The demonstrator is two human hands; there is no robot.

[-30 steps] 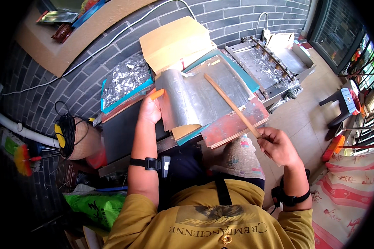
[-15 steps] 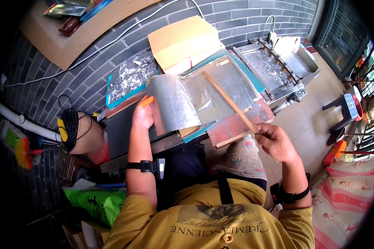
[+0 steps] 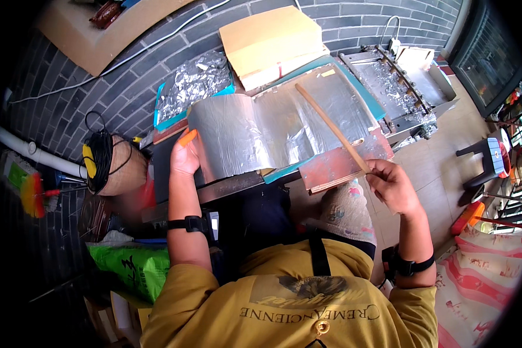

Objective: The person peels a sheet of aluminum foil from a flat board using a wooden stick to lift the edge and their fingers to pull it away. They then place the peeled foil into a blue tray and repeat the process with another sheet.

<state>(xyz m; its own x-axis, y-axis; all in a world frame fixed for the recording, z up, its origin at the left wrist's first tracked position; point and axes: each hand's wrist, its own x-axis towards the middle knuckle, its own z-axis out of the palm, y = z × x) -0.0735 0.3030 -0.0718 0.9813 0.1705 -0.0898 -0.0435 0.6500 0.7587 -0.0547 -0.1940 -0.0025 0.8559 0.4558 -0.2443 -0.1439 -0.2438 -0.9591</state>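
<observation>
A thin silvery foil sheet [image 3: 229,136] curves up at the left of the work surface. My left hand [image 3: 184,155], an orange cover on its thumb, is closed on the sheet's left edge; the fingers beneath are hidden. The sheet runs right into a flatter, wrinkled silvery area [image 3: 313,119] on a teal-edged board [image 3: 359,87]. My right hand [image 3: 393,184] grips the lower end of a slim wooden stick [image 3: 330,126], which slants up-left across that area. Whether the stick touches the foil, I cannot tell. A reddish board [image 3: 345,165] lies under the stick's near part.
Behind stands a stack of tan paper [image 3: 272,43]. A blue tray [image 3: 159,119] of crumpled foil scraps sits at the left, and a metal frame device [image 3: 388,81] with foil bits at the right. Black cable [image 3: 102,165] hangs over a round container further left.
My left hand has moved left with the foil's edge, and the sheet is drawn out wider and less curled. The right hand keeps the stick slanted over the foil. The view has shifted slightly.
</observation>
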